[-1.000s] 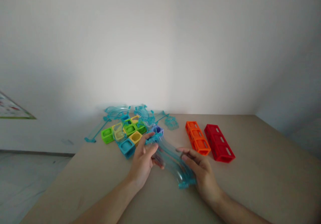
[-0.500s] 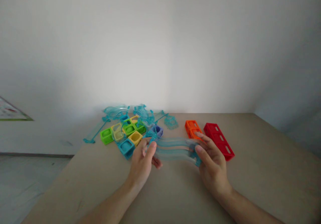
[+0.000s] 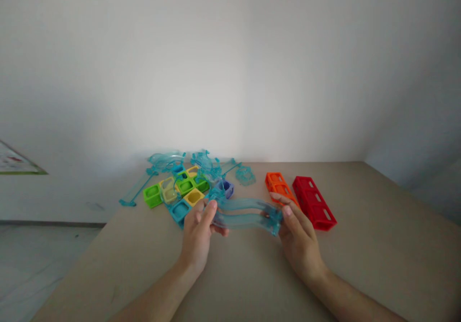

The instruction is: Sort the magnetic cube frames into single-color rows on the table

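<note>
Between my hands is a see-through blue marble-run track point(image 3: 248, 206), a wavy piece raised above the table. My left hand point(image 3: 199, 230) pinches its left end, thumb on top and fingers beneath. At the other end, my right hand point(image 3: 298, 235) grips the track between thumb and fingers. Behind my left hand lie joined blocks, among them a blue block point(image 3: 179, 209), a yellow block point(image 3: 193, 197) and a purple block point(image 3: 226, 188). Just beyond my right fingertips rests an orange block piece point(image 3: 279, 186), partly hidden by them.
A long red block piece point(image 3: 314, 203) lies to the right of the orange one. Several clear blue track parts point(image 3: 205, 161) are piled at the back left by the wall point(image 3: 230, 72). A round clear blue piece point(image 3: 245, 175) sits behind. The table's left edge drops to the floor point(image 3: 29, 264).
Both hands and the track have shifted slightly to the left. The track shows less motion blur, and the blocks on the table stay put.
</note>
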Demonstrator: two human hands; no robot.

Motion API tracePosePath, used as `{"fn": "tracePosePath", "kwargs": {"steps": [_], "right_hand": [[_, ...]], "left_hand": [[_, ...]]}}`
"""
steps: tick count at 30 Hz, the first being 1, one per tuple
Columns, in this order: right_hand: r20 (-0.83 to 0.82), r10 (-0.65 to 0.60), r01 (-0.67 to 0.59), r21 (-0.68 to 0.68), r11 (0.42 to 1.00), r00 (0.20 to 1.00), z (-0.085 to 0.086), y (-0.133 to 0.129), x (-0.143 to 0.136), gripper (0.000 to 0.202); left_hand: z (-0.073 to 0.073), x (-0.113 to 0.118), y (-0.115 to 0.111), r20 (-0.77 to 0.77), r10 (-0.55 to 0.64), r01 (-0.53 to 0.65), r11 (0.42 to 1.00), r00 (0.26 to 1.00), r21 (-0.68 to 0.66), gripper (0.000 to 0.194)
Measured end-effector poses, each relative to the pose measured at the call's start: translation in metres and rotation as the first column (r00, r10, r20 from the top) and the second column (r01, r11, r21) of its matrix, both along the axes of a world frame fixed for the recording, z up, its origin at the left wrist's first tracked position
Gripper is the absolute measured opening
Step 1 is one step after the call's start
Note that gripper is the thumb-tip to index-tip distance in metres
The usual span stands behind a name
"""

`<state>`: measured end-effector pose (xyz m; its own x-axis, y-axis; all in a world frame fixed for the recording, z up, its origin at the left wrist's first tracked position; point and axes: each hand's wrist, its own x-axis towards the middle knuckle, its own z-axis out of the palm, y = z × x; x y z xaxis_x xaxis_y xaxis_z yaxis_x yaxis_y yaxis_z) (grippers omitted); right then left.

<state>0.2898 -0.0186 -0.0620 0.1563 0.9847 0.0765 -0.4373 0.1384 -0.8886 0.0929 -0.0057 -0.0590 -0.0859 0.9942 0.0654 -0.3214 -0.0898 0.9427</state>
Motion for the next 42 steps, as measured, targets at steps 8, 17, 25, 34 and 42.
{"fn": "tracePosePath", "kwargs": {"steps": [8,17,25,34,42], "right_hand": [[-0.015,-0.042,0.039,-0.142,0.989,0.999,-0.01,0.012,0.006,0.05],[0.134,-0.027,0.024,0.023,0.999,0.991,-0.01,0.005,0.009,0.047],[0.295,0.031,-0.037,0.016,0.999,0.955,-0.005,0.002,0.007,0.047],[0.542,0.203,-0.229,-0.02,0.973,0.815,-0.007,0.009,0.009,0.036],[0.817,0.117,-0.273,0.051,0.961,0.565,-0.005,0.006,0.01,0.039]], "left_hand": [[0.004,0.0,0.001,0.093,0.009,-0.009,1.0,0.996,0.0,0.031],[0.005,0.002,0.0,0.089,-0.06,0.056,0.997,0.994,0.044,0.028],[0.006,-0.005,-0.003,-0.038,-0.099,0.104,0.983,0.994,0.152,0.029],[0.015,-0.011,0.008,-0.532,-0.341,0.325,0.937,0.775,-0.126,0.03],[0.02,-0.013,0.007,-0.731,-0.352,0.408,0.906,0.585,-0.109,0.014]]}}
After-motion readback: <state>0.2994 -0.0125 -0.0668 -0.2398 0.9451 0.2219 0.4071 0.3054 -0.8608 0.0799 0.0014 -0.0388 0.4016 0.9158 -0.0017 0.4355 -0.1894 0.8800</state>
